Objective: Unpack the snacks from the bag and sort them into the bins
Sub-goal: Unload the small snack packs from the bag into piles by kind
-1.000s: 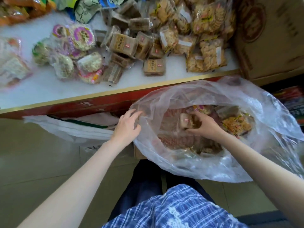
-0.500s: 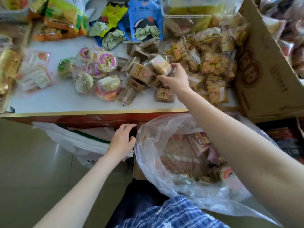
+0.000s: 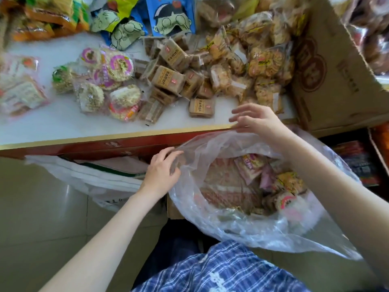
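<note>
L hand [image 3: 162, 171] gripping rim of clear plastic bag [image 3: 242, 224], holding mouth open. R hand [image 3: 259, 121] hovering empty, grip wide, just above bag mouth at bench [image 3: 63, 123] edge. Snack packs [image 3: 250, 167] lying below R grip, inside bag. Step: between picks, prob. Next: reaching down in, pinching one pack.

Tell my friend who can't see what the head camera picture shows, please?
A person's left hand grips the rim of a clear plastic bag of snacks, while the empty right hand hovers open above it. Behind, a white counter holds piles of wrapped snacks.
</note>
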